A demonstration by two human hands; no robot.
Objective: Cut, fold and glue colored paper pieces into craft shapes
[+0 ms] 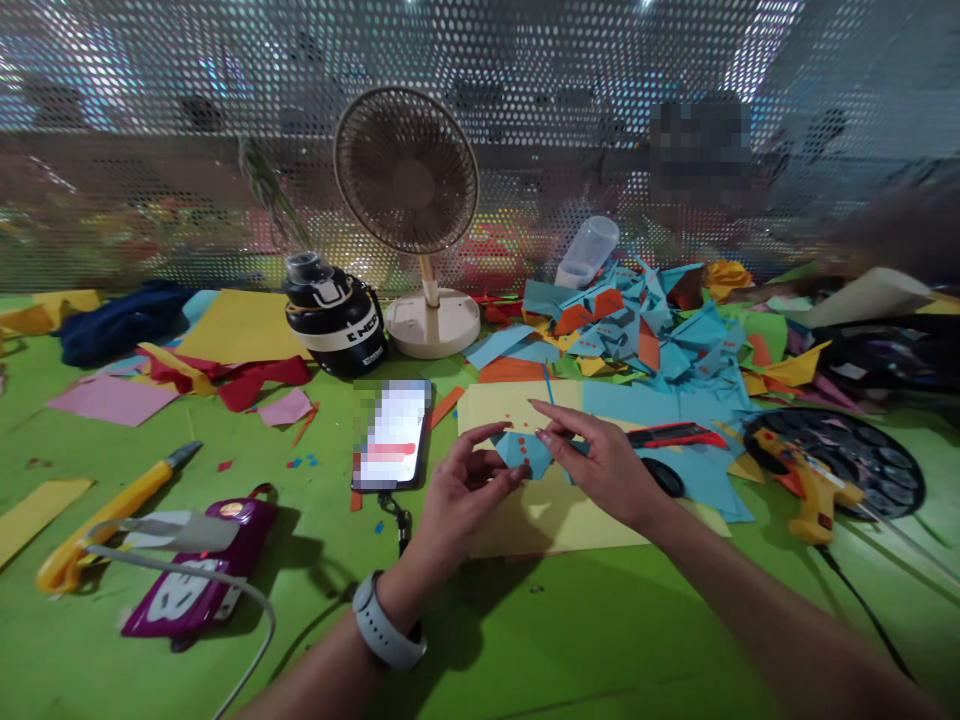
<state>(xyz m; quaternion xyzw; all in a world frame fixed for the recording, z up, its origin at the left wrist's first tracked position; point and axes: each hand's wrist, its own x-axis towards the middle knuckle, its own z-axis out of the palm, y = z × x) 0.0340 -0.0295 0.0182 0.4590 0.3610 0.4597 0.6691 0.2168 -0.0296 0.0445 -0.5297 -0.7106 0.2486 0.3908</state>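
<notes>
Between my hands is a small blue paper piece (534, 457) with a row of small red-orange spots. My left hand (474, 478) pinches its left and lower edge between fingers and thumb. At its right edge is my right hand (596, 455), thumb and fingers close together with the index finger stretched out; what lies between those fingertips is too small to make out. Pale yellow paper sheets (495, 530) lie beneath both hands, with a few tiny orange bits near the fingertips. A thin blue strip (547, 384) stands out just beyond my right fingers.
A red cutter (679, 436), a black tape roll (664, 477) and a yellow glue gun (806, 485) lie right. Behind are a heap of folded blue paper (675, 330) and a fan (431, 325). Left are a phone (390, 440), black jug (337, 330) and purple power strip (199, 575).
</notes>
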